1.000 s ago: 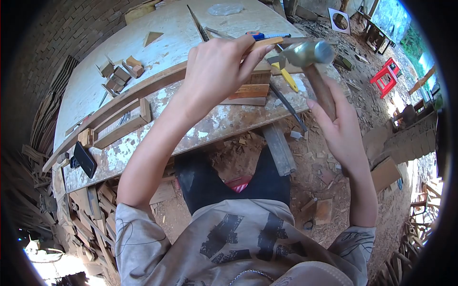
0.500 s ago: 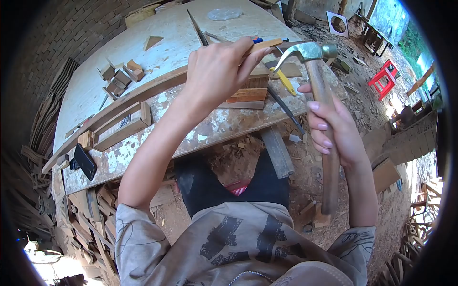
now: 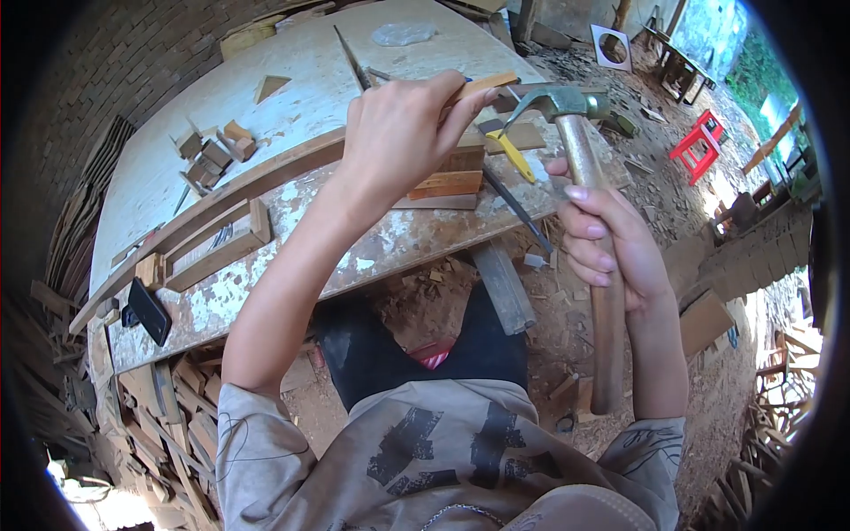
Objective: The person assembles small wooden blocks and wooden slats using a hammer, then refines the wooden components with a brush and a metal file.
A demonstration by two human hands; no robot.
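My left hand is closed on a small wooden piece above the worktable; a thin metal tip shows near its far end. In my right hand is a claw hammer, gripped round its wooden handle with the head up. The hammer's claw points left, close to the end of the wooden piece; whether they touch I cannot tell. Below them a yellow-handled tool lies on the table beside stacked wooden blocks and a dark bar.
The worktable bears a long curved wooden strip, a wooden frame, small blocks, a black phone and a plastic bag. A red stool stands at the right. Scrap wood lies below left.
The whole view has shifted slightly, with the table lying a little further left. My right hand and the hammer have moved slightly left and down, with the hammer head nearer my left hand.
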